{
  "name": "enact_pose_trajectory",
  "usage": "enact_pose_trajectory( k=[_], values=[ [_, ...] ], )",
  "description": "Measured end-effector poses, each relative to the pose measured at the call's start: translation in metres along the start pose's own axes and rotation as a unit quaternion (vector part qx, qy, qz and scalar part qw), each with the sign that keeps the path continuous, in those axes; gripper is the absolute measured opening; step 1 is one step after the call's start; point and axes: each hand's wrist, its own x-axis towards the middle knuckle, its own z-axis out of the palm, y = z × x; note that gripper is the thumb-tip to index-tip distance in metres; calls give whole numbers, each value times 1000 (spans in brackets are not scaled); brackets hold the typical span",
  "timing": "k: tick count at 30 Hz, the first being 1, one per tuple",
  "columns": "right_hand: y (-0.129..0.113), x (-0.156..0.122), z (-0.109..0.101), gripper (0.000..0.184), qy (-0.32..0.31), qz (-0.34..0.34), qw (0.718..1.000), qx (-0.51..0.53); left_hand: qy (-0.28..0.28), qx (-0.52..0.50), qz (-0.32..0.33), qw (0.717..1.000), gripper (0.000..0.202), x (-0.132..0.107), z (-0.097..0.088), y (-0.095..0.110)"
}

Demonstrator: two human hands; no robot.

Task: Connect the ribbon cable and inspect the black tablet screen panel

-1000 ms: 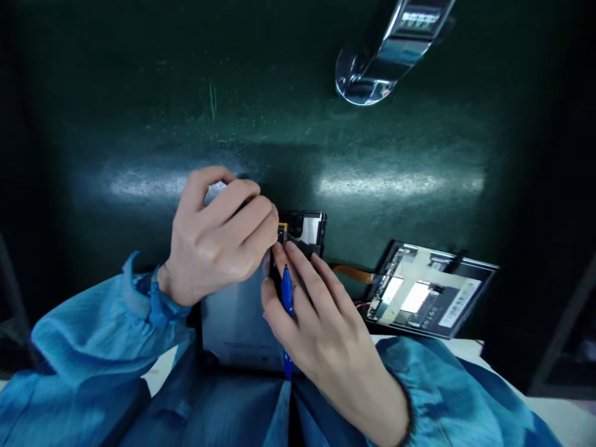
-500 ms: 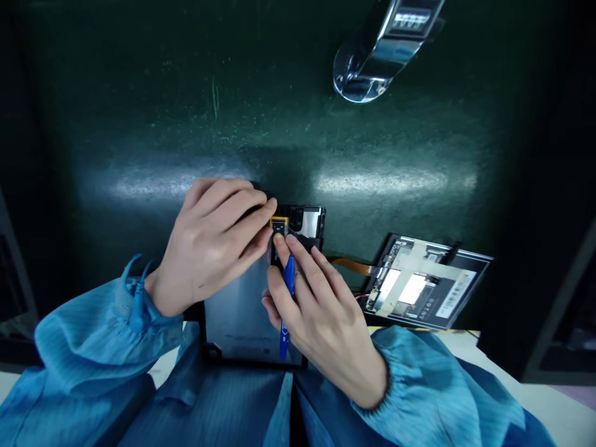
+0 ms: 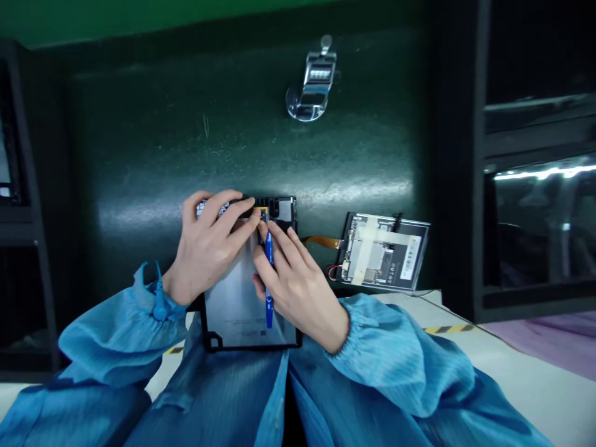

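Note:
A tablet screen panel (image 3: 235,304) in a black frame lies in front of me at the table's near edge. My left hand (image 3: 207,239) bends over its upper left, with thumb and index fingertip together at a small connector with an orange edge (image 3: 261,211). My right hand (image 3: 300,282) holds a slim blue pen (image 3: 269,279) lengthwise under its curled fingers. Its thumb and index fingertips press beside the same connector, close to the left thumb. The fingers cover part of the connector and the frame's upper edge.
Right of the panel lies an opened device with a taped circuit board (image 3: 382,251), joined by an orange ribbon cable (image 3: 323,241). A chrome tally counter (image 3: 316,81) stands farther back on the dark green table (image 3: 153,124). Black racks (image 3: 479,186) flank both sides.
The camera view has shifted back and shows more of the surroundings. Both hands stay at the connector, with the fingers moved only slightly. The pen remains in my right hand.

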Motion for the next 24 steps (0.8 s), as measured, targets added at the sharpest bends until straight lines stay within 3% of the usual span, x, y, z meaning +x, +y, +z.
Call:
enact_pose_trajectory(
  k=[4, 8, 11, 14, 16, 18, 20, 22, 24],
  values=[
    [0, 10, 0, 54, -7, 6, 1000, 11, 6, 25, 18, 1000, 20, -5, 3, 0],
    [22, 8, -32, 62, 14, -21, 995, 102, 3, 22, 16, 1000, 24, -9, 11, 1],
    [41, -19, -68, 39, 162, 73, 975, 135, 6, 22, 11, 1000, 31, -8, 14, -1],
    [49, -54, -80, 19, 308, 214, 912, 164, -20, 19, 11, 1000, 31, 2, -1, -8],
    [51, -71, -68, 15, 315, 263, 893, 187, -33, 42, -9, 999, 30, 11, -22, -6],
    [55, -78, -45, 18, 276, 273, 901, 194, -10, 71, -59, 996, 31, 21, -46, 10],
    [62, -78, -21, 28, 235, 252, 919, 190, 25, 78, -80, 993, 30, 30, -61, 40],
    [72, -74, -3, 39, 207, 219, 935, 185, 2, 51, -21, 998, 19, 37, -58, 74],
    [82, -71, 7, 46, 190, 191, 946, 178, -94, 18, 23, 995, 18, 44, -40, 101]
  ],
)
